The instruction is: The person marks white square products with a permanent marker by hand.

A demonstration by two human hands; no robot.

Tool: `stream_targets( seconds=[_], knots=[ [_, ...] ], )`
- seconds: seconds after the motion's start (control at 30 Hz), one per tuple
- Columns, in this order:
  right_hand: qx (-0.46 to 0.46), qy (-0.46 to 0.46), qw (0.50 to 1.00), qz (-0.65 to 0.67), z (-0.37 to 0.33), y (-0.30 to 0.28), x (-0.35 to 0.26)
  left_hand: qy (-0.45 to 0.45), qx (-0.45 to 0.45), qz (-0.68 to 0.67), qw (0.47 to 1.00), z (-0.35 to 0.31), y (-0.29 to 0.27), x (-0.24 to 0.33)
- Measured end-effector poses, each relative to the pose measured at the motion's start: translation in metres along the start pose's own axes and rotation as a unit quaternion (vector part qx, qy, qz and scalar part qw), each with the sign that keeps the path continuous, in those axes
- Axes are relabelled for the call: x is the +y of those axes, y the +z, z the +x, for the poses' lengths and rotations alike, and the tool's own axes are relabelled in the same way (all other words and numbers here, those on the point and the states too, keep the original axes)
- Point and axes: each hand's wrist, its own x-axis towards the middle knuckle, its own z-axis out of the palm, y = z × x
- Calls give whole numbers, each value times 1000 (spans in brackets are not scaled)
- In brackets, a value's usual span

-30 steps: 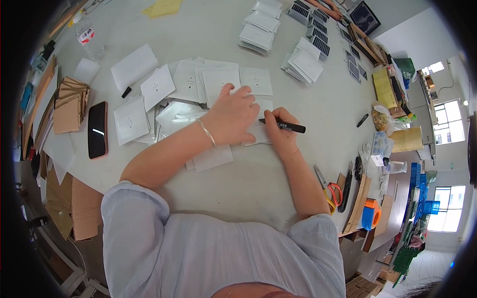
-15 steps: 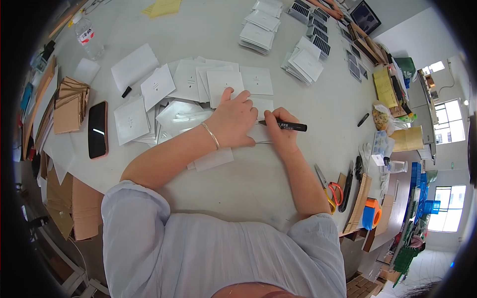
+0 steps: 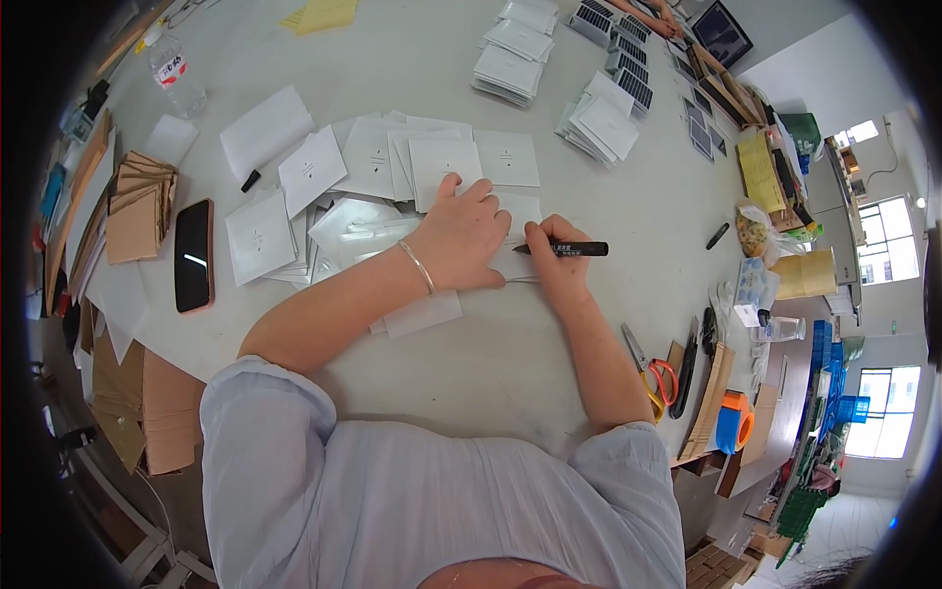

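My right hand pinches a black marker pen, its dark tip pointing left over a white card. Whether the tip touches the card I cannot tell. Beside it, my left hand lies with fingers spread across the white cards, partly hiding the one under the pen. Around this hand overlap several white square cards with small printed marks. Shiny clear plastic sleeves lie to the left, partly under my left forearm. A black pen cap rests near the cards at the left.
At left are a phone, brown cardboard pieces and a plastic bottle. White packet stacks and small dark-panelled boxes stand farther off. Scissors, a black knife and a tape dispenser lie at right.
My right hand and the marker have shifted slightly to the right, and the dark tip shows more plainly. My left hand stays in place on the cards.
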Motion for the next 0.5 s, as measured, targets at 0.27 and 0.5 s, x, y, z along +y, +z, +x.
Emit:
stream_targets(
  seconds=[0.27, 0.5],
  knots=[
    [10, 41, 997, 62, 0, -6, 3, 11, 10, 1, 1000, -1, 1, -1],
    [165, 127, 942, 262, 6, -13, 0, 20, 23, -15, 999, -3, -6, -2]
  ],
)
